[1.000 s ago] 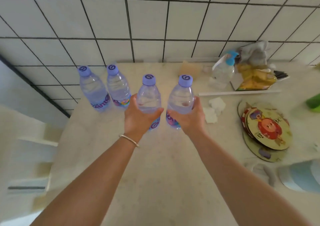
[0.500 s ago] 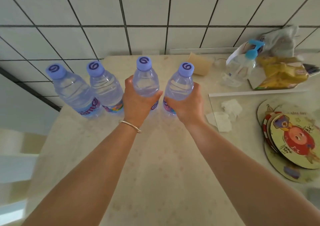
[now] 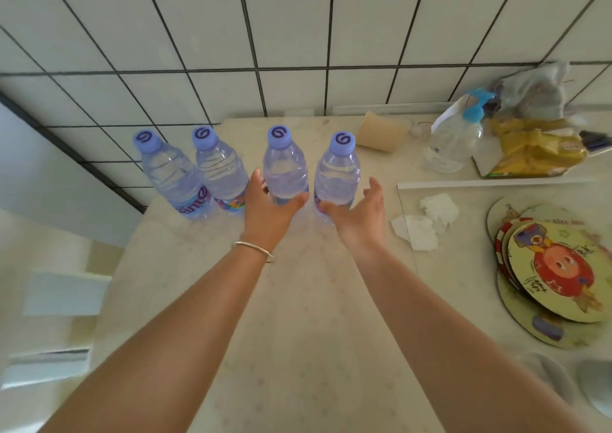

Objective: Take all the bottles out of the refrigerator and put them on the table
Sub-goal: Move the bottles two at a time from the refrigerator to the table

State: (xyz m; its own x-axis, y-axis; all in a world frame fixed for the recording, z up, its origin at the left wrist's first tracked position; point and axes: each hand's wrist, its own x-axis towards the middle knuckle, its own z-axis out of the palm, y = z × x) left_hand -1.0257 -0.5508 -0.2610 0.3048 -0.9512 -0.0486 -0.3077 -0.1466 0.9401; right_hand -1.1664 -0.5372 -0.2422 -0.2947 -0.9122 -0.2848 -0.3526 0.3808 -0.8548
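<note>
The left hand is curled round the lower body of the third bottle, which stands upright on the table. The right hand is spread wide, thumb apart from the fingers, just beside the fourth bottle; whether the thumb touches it cannot be told. The setting-down step is judged to be in hand, with release under way. Two more bottles stand in the same row to the left, near the tiled wall. Next, the left grip would need loosening, and the refrigerator, not in view, would need checking for remaining bottles.
</note>
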